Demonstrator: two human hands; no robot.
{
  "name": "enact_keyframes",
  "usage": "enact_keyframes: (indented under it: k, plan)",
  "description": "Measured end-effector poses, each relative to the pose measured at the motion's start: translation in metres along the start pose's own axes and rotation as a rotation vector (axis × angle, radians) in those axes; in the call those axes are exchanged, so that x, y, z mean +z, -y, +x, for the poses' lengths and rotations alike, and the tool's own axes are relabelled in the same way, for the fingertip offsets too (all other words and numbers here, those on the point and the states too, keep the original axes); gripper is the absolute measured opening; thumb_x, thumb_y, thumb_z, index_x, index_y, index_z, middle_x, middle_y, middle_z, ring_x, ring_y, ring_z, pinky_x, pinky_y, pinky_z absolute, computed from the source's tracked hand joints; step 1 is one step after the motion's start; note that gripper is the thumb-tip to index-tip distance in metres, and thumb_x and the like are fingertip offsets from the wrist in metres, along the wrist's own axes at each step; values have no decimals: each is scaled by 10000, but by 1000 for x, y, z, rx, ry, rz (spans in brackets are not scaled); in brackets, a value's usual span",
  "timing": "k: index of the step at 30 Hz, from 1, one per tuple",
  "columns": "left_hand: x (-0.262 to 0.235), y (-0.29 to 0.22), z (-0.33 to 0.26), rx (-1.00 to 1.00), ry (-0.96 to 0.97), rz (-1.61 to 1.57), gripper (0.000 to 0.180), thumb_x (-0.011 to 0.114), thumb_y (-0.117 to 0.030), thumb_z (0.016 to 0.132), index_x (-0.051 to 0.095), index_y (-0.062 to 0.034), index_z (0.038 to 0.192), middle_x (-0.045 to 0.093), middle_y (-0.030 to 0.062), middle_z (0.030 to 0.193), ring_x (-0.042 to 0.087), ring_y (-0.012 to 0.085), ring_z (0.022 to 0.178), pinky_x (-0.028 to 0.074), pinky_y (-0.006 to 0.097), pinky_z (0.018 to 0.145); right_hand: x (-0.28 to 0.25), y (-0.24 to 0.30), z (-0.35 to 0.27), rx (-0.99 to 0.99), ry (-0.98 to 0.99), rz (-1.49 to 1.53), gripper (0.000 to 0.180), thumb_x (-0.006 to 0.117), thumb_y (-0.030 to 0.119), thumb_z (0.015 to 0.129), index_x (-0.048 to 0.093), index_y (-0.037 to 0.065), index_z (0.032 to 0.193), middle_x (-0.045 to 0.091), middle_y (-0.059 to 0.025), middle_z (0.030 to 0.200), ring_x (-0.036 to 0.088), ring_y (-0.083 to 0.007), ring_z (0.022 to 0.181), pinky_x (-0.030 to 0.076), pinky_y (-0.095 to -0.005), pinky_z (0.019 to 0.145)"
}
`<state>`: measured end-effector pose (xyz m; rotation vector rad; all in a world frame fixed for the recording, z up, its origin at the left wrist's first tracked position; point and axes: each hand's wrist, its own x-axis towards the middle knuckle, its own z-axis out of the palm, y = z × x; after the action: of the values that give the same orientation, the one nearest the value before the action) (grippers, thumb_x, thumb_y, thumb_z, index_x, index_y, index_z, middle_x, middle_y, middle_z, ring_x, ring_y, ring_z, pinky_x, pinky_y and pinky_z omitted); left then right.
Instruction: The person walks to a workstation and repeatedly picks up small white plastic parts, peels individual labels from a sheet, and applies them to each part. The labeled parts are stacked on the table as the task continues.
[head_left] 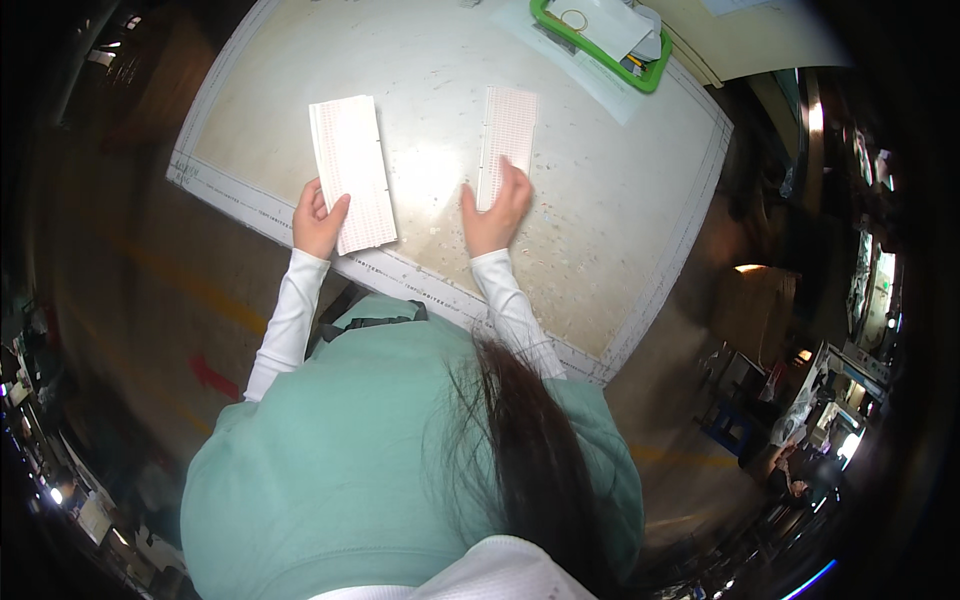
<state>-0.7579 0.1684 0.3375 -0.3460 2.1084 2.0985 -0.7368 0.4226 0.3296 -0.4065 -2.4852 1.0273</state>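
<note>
On the left of the table, a thick stack of long white sheets with small pink print (352, 165) is gripped along its near left edge by my left hand (318, 226), thumb on top and fingers curled at the side. To the right lies a narrower sheet strip with a dense pink pattern (508, 120). My right hand (497, 208) hovers over or touches the near end of that strip; its thumb and fingers are spread apart. Whether the fingertips press on the strip, I cannot tell.
The worn white table (270, 90) has a printed border along its edges. A green tray (655, 80) with papers and small items stands at the far right, beside a flat paper sheet (610, 92). Cluttered shelves and a blue stool (727, 428) are off to the right.
</note>
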Motion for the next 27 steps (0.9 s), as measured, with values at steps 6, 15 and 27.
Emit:
enact_keyframes:
  k: [6,15,27]
  plan:
    - [0,2,-1,348,-157,990,1015,831,-245,698,226,-3,1477,559,158,1139,629,236,918,525,345,809,-36,-49,30,177,230,-226,437,800,210,717,615,84,1093,538,-86,1094,436,-316,1146,360,-402,983]
    - [-14,31,9,-218,74,284,412,665,-63,814,520,29,1188,637,91,1019,614,158,885,504,295,807,-122,-85,227,-225,-265,71,105,654,22,801,654,62,898,699,-70,860,691,-231,832,514,-329,752]
    - [-15,21,-4,-293,78,-130,300,552,10,873,496,49,1165,638,138,1106,634,185,968,505,291,857,-67,-168,408,30,-27,-46,183,708,39,765,723,121,929,719,-61,866,678,-174,814,519,-309,772]
